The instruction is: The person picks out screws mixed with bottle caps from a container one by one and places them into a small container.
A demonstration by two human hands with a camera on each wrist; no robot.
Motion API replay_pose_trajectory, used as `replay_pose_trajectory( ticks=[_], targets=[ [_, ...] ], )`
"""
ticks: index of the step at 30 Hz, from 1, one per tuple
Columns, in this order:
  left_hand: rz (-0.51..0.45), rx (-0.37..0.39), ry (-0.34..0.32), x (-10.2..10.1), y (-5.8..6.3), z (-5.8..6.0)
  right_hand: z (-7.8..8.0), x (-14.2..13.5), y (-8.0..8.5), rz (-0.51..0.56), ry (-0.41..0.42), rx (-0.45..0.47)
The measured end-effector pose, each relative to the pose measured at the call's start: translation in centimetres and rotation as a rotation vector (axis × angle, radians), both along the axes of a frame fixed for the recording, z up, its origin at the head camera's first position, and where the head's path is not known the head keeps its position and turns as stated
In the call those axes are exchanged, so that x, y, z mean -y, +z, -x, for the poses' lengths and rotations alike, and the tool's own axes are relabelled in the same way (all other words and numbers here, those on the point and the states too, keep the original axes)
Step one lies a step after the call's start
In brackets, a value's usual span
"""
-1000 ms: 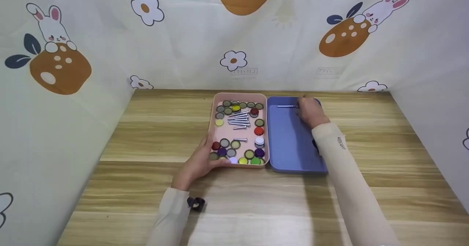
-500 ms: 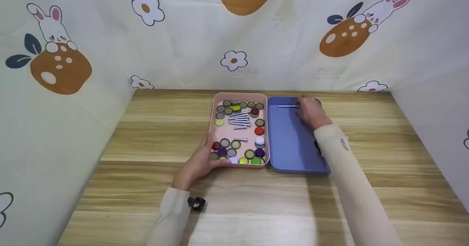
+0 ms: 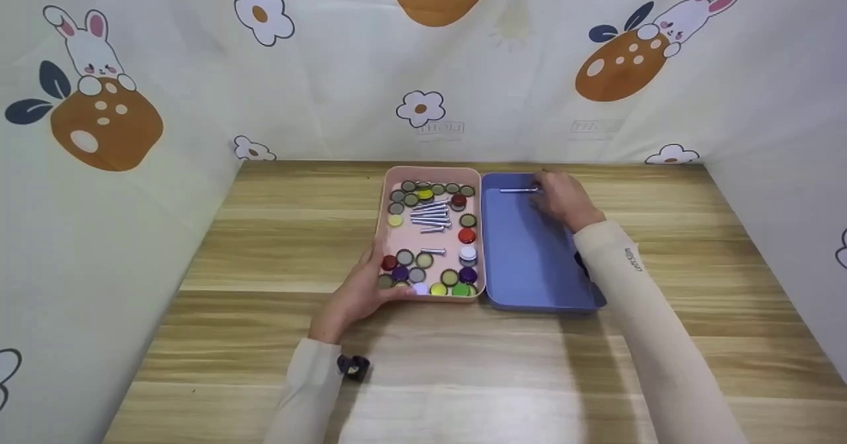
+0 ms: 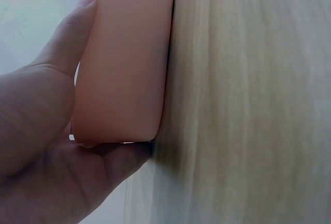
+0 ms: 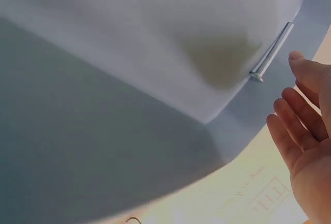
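Note:
My left hand [image 3: 354,295] grips the near left corner of the pink box [image 3: 405,240], thumb along the front wall and fingers along the left side. The left wrist view shows the hand around the box's corner [image 4: 121,69]. My right hand [image 3: 564,200] hovers at the far right of the blue box [image 3: 523,252], its fingers loosely bent. A silver nail [image 3: 517,191] lies along that box's far wall. In the right wrist view, a gap separates the thumb [image 5: 305,71] from the nail [image 5: 271,53].
Inside the pink box lie several silver nails [image 3: 431,215] in a group, a single nail [image 3: 433,251] nearer, and many bottle caps [image 3: 467,235] around the walls. Both boxes stand side by side on a wooden table [image 3: 284,232], before a patterned curtain [image 3: 344,80].
My right wrist and forearm have shifted slightly to the right, while the fingers stay near the nail. The left hand keeps its hold on the pink box.

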State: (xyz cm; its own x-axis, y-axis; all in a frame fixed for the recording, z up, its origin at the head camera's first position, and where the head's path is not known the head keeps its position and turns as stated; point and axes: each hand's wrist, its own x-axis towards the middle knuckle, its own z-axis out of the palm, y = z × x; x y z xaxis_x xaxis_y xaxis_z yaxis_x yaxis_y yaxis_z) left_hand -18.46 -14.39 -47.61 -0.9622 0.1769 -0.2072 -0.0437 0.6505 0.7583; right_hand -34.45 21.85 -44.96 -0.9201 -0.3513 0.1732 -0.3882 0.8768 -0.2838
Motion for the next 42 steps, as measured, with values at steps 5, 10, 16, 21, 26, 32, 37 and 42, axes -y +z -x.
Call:
replay_pose_trajectory(
  ticks=[5,10,16,21,26,32,37,42],
  targets=[
    [0.007,0.011,0.008,0.0,-0.1,-0.1,-0.3,-0.3,-0.3,0.034,0.027,-0.016],
    [0.007,0.0,0.014,-0.1,-0.1,-0.1,-0.9,-0.3,-0.4,0.056,0.062,-0.033],
    [-0.001,-0.013,0.01,-0.1,0.0,-0.1,-1.2,0.3,-0.1,0.084,0.076,0.0],
    [0.004,-0.014,0.006,-0.1,-0.1,-0.1,-1.5,1.0,0.3,0.07,0.076,0.032],
    [0.029,-0.007,0.004,-0.1,-0.1,-0.1,-2.0,1.6,0.9,0.056,0.083,0.035],
    [0.02,0.007,0.008,-0.1,0.0,0.0,-2.6,1.9,1.4,0.054,0.086,0.034],
    [0.023,0.002,0.008,0.0,0.0,-0.1,-3.1,2.4,1.5,0.045,0.124,0.023],
    [0.019,0.005,0.011,0.0,0.0,-0.1,-3.8,3.1,1.7,0.026,0.155,0.044]
  ],
)
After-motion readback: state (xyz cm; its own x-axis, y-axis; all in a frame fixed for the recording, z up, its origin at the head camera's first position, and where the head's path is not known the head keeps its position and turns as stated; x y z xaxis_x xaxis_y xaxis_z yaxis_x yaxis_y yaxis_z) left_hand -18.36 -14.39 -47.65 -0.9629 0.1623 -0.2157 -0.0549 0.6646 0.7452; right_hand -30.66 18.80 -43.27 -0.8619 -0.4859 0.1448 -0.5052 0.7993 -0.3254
